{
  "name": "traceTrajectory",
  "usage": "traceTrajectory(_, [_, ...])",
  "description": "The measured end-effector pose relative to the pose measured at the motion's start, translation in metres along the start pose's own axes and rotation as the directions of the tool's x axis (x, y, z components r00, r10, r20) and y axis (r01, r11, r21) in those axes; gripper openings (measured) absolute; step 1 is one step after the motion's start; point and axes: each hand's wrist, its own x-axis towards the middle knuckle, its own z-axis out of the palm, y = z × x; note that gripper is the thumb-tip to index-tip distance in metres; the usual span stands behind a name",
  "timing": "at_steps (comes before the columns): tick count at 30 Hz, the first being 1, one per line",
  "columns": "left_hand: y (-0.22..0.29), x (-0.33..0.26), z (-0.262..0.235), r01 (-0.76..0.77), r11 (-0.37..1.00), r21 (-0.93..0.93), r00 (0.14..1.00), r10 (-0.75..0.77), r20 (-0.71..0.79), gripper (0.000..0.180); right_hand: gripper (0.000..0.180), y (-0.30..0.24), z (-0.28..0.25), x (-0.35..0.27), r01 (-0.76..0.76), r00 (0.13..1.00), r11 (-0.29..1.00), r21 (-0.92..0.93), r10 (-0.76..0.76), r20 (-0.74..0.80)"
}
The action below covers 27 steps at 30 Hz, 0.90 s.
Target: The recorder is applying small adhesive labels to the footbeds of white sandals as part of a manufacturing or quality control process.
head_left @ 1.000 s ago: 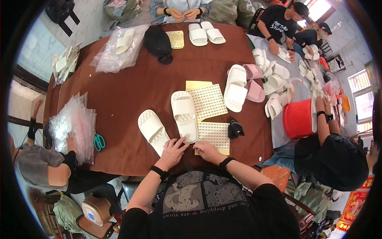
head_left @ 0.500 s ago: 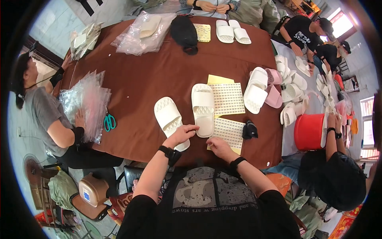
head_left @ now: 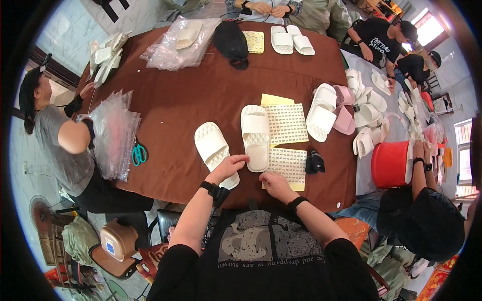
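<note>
L hand (head_left: 227, 169) lies palm down over the near part of the L white slipper (head_left: 213, 143), fingers straight & loosely together, nothing gripped that I can see. Fingertips reach twd the near end of the R white slipper (head_left: 256, 133); can't tell if touching. 1 s ago they were on that end, so hand's shifted L; vs ½ s ago abt same pose. R hand (head_left: 277, 184) at near L corner of lower sticker sheet (head_left: 287, 164), fingers curled, thumb & index close; can't tell if they pinch anything. Both slippers side by side on brown cloth (head_left: 170, 170), near ends twd wearer, unmoved vs ½ s ago. Upper sticker sheet (head_left: 287, 120) just R of R slipper, another white slipper (head_left: 322, 113) beyond it.

Main change is L side: co-worker (head_left: 63, 145) had a hand on clear bags (head_left: 113, 135) ½ s ago, now it's off; white slipper bundle (head_left: 106, 57) at far L corner now looks raised & spread, co-worker's hand near it
</note>
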Motion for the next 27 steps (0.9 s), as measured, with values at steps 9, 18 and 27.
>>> traceTrajectory(9, [0.003, -0.002, 0.003, 0.001, 1.000, 0.027, 1.000, 0.000, -0.029, 0.029, 0.009, 0.000, 0.006, -0.002, -0.018, 1.000, 0.996, -0.082, 0.018, -0.006])
traceTrajectory(18, [-0.003, 0.000, 0.007, -0.038, 0.994, 0.107, 0.997, 0.046, -0.067, 0.028, 0.018, -0.001, 0.007, -0.009, 0.081, 0.992, 0.976, -0.204, -0.098, -0.074])
traceTrajectory(27, [-0.007, 0.000, 0.010, -0.046, 0.990, 0.135, 0.994, 0.059, -0.094, 0.028, 0.012, 0.006, 0.013, -0.008, 0.044, 0.995, 0.993, -0.112, -0.053, -0.080])
